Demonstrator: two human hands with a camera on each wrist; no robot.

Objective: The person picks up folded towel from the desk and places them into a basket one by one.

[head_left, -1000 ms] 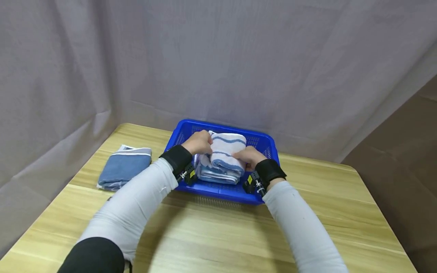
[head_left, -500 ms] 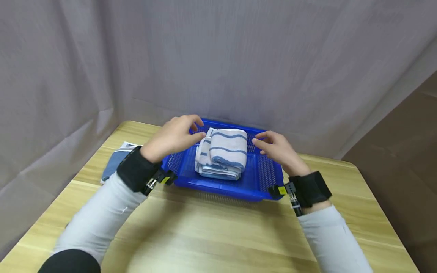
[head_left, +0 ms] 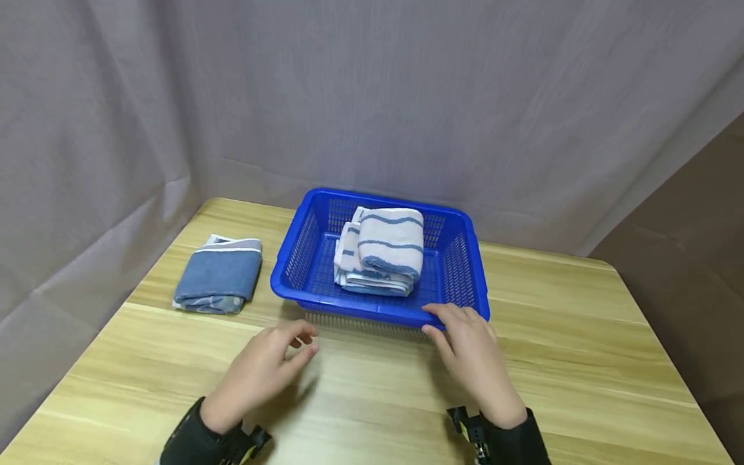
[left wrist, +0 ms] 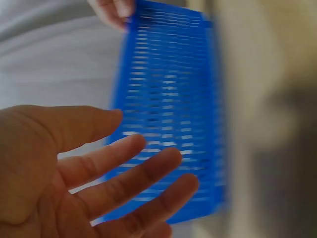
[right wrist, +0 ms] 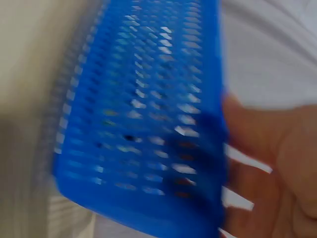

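A blue plastic basket (head_left: 372, 311) with slotted walls stands at the back of the table. Inside it lies a small stack of folded towels (head_left: 389, 242), white with blue stripes on top. My right hand (head_left: 472, 355) grips the front rim near its right corner, fingers over the inside and thumb on the outside; the fingers show dark through the slots in the right wrist view. My left hand (head_left: 258, 371) hovers over the table before the basket's front left corner, fingers spread and loosely bent, holding nothing.
To the left of the basket, a folded blue towel (head_left: 219, 274) with a white-edged band lies on the wooden table (head_left: 372, 400). A grey curtain (head_left: 372, 97) hangs right behind the table's back edge.
Both hands have let go of the striped towel, drawn apart and come back toward the front. The right hand has taken hold of the basket's front rim; the towel stays in the basket.
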